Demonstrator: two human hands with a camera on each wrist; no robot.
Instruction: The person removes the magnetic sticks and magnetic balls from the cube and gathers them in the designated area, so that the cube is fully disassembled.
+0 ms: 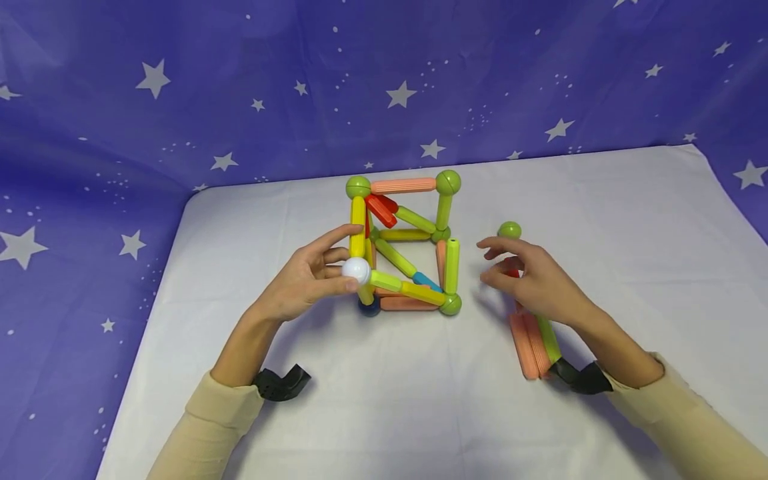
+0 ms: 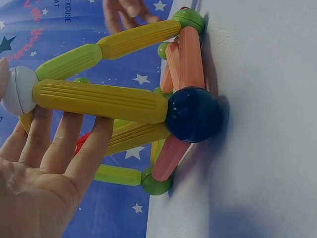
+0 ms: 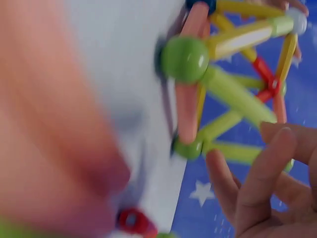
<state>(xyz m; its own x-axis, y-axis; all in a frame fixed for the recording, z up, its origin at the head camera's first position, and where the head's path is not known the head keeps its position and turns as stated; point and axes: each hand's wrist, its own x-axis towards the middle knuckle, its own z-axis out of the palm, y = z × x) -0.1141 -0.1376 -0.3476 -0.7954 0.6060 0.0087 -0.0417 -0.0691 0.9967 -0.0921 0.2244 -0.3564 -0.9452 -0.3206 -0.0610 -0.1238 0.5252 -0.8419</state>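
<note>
A cube-like frame of magnetic rods and balls stands mid-table. My left hand steadies its near left corner, thumb on the white ball and fingers behind the upright yellow rod. Below that corner sits a dark blue ball. From the white ball a light green and yellow bar slants down to a green ball, where a light green rod stands with its top end bare. My right hand hovers right of the frame, fingers loosely bent, nothing visible between them.
Under my right hand lie loose salmon rods, a light green rod and a red piece. A loose green ball rests behind them. A starry blue cloth hangs behind the white table.
</note>
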